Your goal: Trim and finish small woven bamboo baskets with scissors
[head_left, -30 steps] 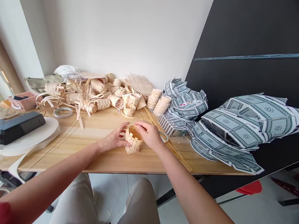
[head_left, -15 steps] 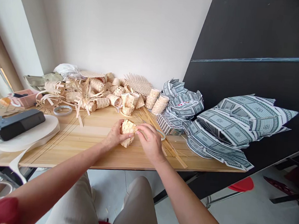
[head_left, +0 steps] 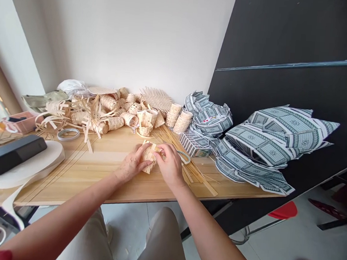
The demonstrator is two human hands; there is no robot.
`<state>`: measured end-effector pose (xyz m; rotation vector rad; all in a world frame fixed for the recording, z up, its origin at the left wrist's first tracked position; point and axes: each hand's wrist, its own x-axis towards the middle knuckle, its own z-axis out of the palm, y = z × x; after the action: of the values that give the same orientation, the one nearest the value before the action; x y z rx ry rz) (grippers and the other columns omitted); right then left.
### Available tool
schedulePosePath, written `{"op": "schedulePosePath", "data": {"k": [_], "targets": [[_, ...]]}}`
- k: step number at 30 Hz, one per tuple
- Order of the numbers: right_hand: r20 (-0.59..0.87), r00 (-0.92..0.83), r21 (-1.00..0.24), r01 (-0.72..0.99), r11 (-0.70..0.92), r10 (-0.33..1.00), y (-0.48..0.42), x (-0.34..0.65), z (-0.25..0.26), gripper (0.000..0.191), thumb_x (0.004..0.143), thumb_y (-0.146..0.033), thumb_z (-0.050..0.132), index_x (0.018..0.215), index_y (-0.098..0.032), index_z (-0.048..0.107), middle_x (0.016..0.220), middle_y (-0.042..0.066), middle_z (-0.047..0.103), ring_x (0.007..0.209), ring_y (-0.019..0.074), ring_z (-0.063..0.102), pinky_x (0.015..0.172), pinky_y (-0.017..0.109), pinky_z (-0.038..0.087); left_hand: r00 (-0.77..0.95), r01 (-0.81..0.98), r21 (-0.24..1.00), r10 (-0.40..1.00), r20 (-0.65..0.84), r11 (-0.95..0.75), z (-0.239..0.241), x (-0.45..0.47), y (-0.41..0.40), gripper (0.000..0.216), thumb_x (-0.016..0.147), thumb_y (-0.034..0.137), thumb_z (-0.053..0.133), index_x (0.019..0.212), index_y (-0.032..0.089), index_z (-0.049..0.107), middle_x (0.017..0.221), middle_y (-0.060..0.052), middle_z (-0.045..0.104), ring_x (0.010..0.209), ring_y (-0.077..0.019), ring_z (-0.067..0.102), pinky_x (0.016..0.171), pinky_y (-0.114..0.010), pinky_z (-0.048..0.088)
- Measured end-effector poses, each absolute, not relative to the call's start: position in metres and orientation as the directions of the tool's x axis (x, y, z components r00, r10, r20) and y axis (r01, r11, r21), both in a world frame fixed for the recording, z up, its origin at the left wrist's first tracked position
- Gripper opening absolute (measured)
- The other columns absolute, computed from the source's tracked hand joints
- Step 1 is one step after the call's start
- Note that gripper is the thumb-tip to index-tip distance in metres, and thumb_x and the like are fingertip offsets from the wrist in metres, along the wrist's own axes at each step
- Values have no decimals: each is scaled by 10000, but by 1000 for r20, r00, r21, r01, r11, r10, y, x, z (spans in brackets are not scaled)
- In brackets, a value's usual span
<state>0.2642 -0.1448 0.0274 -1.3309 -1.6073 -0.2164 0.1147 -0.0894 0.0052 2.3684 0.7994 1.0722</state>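
Observation:
A small pale basket [head_left: 149,157], woven from flat wood strips, is held over the front half of the wooden table. My left hand [head_left: 133,162] grips its left side, with the thumb pressed across the front. At its right side, my right hand [head_left: 168,161] pinches at the weave with thumb and fingertips. What exactly lies between those right fingertips is too small to make out. Behind my right hand, a roll of tape [head_left: 184,158] lies partly hidden. Thin wooden strips [head_left: 197,172] spread out beside it on the table.
Woven cylinders [head_left: 114,123] and loose strips heap along the wall. Two stacks of small woven cups [head_left: 182,122] stand to their right. Folded-card structures [head_left: 268,149] fill the table's right end. At left lie a tape roll [head_left: 68,134], a black box [head_left: 12,154] and a white strip roll [head_left: 55,156].
The view has shifted slightly. The basket has turned and tilted in my hands, and my left fingers now reach further over its top. My right hand stays at its right side.

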Motion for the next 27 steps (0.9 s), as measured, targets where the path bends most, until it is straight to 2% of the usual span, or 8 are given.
{"op": "schedulePosePath", "data": {"k": [11, 23, 25, 27], "targets": [[746, 84, -425, 824, 375, 660, -140, 265, 32, 94, 780, -113, 548, 797, -199, 579, 847, 51, 597, 799, 207, 567, 720, 318, 456, 545, 413, 575, 698, 465, -706, 21, 113, -86, 500, 755, 290, 641, 1195, 207, 418, 1153, -99, 554, 986, -219, 570, 852, -366, 459], [757, 35, -379, 837, 395, 653, -141, 260, 32, 110, 786, -103, 530, 772, -195, 589, 838, 66, 608, 838, 238, 557, 756, 359, 440, 509, 364, 608, 697, 505, -706, 17, 112, -86, 477, 718, 245, 667, 1139, 213, 445, 1132, -77, 559, 1001, -207, 557, 877, -357, 445], [755, 37, -379, 839, 390, 655, -144, 256, 32, 126, 792, -103, 515, 812, -196, 597, 853, 71, 610, 855, 241, 560, 769, 367, 447, 517, 340, 625, 695, 500, -702, 14, 110, -85, 488, 730, 269, 654, 1162, 217, 434, 1152, -77, 553, 1024, -210, 551, 887, -359, 440], [748, 40, -382, 843, 380, 662, -149, 253, 33, 189, 797, -104, 503, 932, -200, 595, 939, 79, 612, 910, 237, 562, 799, 366, 455, 514, 299, 655, 695, 502, -694, 11, 106, -83, 527, 743, 292, 636, 1212, 226, 404, 1176, -83, 543, 1035, -216, 552, 891, -368, 438]]}}
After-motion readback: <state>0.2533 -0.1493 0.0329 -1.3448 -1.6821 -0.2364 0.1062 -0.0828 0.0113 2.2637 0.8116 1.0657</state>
